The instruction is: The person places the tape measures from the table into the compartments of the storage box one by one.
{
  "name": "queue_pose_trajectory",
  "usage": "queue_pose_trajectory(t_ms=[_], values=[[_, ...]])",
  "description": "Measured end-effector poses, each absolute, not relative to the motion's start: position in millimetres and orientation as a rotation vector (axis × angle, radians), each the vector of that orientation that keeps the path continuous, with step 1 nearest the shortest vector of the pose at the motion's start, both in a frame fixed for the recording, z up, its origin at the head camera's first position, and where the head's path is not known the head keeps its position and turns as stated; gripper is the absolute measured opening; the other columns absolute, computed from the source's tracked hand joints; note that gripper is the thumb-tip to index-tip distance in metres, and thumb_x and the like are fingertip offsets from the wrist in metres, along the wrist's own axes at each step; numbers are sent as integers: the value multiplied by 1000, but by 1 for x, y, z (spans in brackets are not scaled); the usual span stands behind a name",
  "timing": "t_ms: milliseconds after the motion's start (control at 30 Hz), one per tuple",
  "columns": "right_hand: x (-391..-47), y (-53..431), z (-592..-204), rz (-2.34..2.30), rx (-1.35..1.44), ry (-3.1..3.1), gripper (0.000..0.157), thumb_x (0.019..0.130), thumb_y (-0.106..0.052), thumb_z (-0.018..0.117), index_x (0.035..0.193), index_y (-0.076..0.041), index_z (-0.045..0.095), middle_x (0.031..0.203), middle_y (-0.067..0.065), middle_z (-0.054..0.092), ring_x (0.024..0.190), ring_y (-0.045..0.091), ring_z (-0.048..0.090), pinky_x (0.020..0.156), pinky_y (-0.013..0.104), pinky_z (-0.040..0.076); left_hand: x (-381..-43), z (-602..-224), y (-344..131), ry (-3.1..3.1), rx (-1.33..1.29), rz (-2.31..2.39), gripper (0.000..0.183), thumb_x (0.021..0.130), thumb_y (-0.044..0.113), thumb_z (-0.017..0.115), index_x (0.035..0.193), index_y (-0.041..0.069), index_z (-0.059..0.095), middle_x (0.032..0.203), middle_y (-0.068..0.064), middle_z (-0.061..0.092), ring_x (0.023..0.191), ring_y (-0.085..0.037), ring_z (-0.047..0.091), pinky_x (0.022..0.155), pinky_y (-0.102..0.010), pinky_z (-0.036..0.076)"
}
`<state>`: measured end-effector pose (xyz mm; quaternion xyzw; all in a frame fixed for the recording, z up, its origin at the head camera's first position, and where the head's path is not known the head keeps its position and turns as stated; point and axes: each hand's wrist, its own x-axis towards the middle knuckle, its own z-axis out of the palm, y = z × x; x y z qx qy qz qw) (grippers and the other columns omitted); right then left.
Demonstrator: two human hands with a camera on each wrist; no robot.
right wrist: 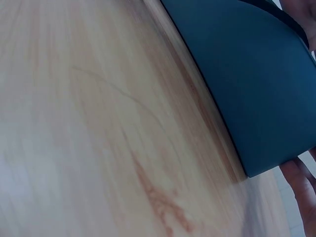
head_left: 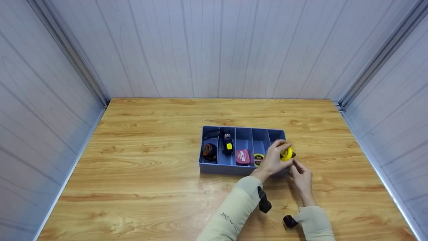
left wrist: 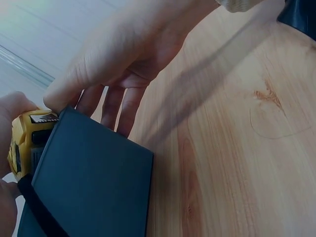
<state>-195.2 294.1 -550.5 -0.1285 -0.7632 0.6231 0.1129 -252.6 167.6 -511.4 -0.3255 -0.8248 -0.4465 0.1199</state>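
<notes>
In the head view my left hand [head_left: 272, 160] grips a yellow tape measure [head_left: 286, 154] over the right end of a blue-grey divided box [head_left: 227, 170]. A black strap [left wrist: 42, 212] hangs from the tape measure down the box's outer wall in the left wrist view. My right hand [head_left: 302, 179] is at the box's right corner, its thumb against the tape measure and other fingers behind the box wall, partly hidden. At the right wrist view's edge, right-hand fingers [right wrist: 301, 190] show beyond the box corner.
The box's other compartments hold a black-and-orange tape measure [head_left: 210, 152], a black tape measure with a yellow button [head_left: 228, 144], a dark red one [head_left: 242, 157] and a yellow-and-black one [head_left: 258, 159]. The wooden table [head_left: 140, 187] is enclosed by pale panels [head_left: 200, 50].
</notes>
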Motion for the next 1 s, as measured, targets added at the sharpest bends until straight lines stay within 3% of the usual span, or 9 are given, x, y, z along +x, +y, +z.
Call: queue_pose_trajectory(t_ms=[300,500,1000], values=[[-195,294,-549,1821,-407,-2256,39,90,-13,48,127,1,46,121,19,50,80,-4,56,69,19,48,-257,-508,166,-2435,-1025,-1274,45,80,21,66,121,8,55,120,-6,47,107,-9,46,86,-9,34],[-195,293,-550,1823,-390,-2257,39,90,-9,47,126,3,45,121,20,49,83,-7,54,71,26,50,-259,-508,165,-2343,-1027,-1264,43,77,17,69,116,5,57,118,-9,46,107,-11,46,87,-10,34],[-196,293,-550,1766,-416,-2260,37,88,-5,48,122,7,48,117,24,51,78,-6,54,67,20,49,-259,-514,163,-2357,-1217,-1110,45,72,15,73,113,7,58,118,-6,47,110,-10,42,92,-11,30]])
